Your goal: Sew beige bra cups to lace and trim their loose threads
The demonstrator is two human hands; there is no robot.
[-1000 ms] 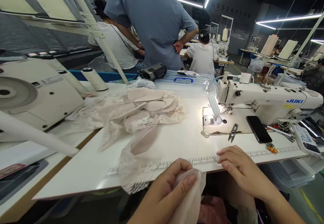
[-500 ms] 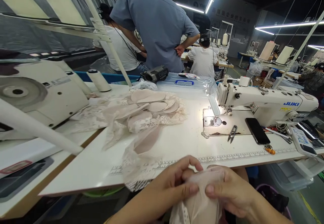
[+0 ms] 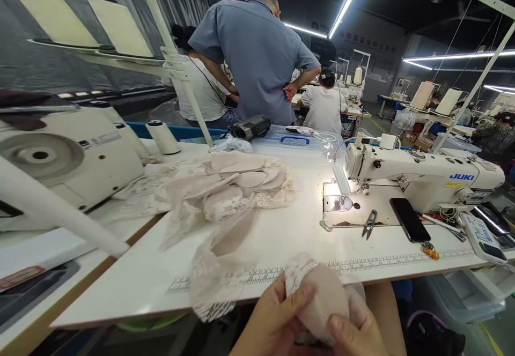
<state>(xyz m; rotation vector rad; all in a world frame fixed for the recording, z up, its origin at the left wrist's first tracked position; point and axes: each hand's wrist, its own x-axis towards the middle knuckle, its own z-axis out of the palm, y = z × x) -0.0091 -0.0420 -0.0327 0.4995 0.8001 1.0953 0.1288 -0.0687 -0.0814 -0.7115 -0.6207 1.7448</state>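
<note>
Both hands grip a pale pink bra cup with lace [image 3: 324, 297] at the front edge of the table. My left hand [image 3: 277, 308] pinches its left side, the thumb lying on the smooth face and lace rising above the fingers. On the lower right, my right hand [image 3: 356, 326] is closed on the cup, thumb in front. Some of the fingers are hidden behind the fabric. A heap of similar lace pieces and cups [image 3: 249, 182] lies on the white table, one lace end [image 3: 213, 286] drooping over the front edge.
To the right stands a JUKI sewing machine [image 3: 426, 171] with its lamp lit. Thread snips [image 3: 369, 224], a black phone [image 3: 409, 220] and an orange-tagged key ring [image 3: 430, 251] lie near it. Another machine [image 3: 60, 157] is at left. A person in a blue shirt [image 3: 257, 56] stands beyond the table.
The bra cup has been turned and opened out, so its smooth rounded face and lace edge now show. My hands have shifted along it, the left to its side and the right lower.
</note>
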